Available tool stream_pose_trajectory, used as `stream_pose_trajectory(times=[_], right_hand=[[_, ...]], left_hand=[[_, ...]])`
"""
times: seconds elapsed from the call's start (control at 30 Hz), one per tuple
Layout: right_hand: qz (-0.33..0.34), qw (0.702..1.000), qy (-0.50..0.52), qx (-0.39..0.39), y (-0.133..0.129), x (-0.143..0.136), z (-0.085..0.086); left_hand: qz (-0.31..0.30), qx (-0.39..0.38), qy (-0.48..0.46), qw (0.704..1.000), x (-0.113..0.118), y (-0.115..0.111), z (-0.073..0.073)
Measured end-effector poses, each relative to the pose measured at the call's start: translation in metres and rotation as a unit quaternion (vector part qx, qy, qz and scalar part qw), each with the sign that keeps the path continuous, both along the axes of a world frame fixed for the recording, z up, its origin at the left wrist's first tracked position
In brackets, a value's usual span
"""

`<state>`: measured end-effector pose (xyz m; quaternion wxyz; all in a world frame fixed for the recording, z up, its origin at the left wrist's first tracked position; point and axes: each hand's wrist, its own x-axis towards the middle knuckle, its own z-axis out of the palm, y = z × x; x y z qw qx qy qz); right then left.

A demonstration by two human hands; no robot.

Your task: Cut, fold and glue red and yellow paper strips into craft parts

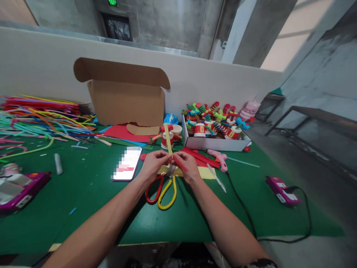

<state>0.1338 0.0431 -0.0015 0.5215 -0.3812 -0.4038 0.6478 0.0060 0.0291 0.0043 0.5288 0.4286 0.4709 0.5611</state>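
Observation:
Over the middle of the table, my left hand [153,163] and my right hand [187,166] meet with fingertips pinched on a narrow yellow paper strip [168,138]. Most of the strip stands up above the fingers; its lower end is hidden by them. Scissors [167,193] with one red and one yellow handle lie just below my hands, their blades partly covered. Beneath is a flat yellow paper sheet [206,172], with red paper strips [202,158] at its upper side. A red-and-white paper cup figure [166,141] stands behind the strip.
A white box [217,144] of paper cup figures stands back right. Nearby lie a pink glue gun [220,159] with its cord, a pen-like cutter [216,178] and a purple power strip [282,191]. Left are a phone [128,163], pipe cleaners [41,119] and an open cardboard box [126,102].

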Motion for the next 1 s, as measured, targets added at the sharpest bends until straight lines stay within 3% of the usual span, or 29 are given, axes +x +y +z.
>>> stream_pose_trajectory(times=[0.27, 0.53, 0.7, 0.77, 1.0], right_hand=[[-0.011, 1.0, -0.015, 0.006, 0.0, -0.002, -0.0014], [-0.063, 0.997, -0.024, 0.026, 0.0019, 0.001, 0.0013], [-0.1, 0.995, -0.005, 0.023, 0.0025, -0.0007, 0.0002], [-0.09, 0.995, -0.008, 0.032, 0.0013, -0.0022, 0.0], [-0.006, 1.0, -0.017, 0.022, -0.0014, -0.0015, 0.0024]], left_hand=[[0.016, -0.025, -0.026, 0.999, 0.0029, -0.0022, 0.0055], [-0.038, 0.005, -0.06, 0.997, 0.0014, -0.0012, -0.0005], [-0.045, -0.032, -0.077, 0.996, 0.0032, -0.0024, 0.0027], [-0.046, -0.037, -0.073, 0.996, 0.0042, -0.0028, 0.0036], [0.039, -0.036, 0.024, 0.998, 0.0009, -0.0036, -0.0003]])
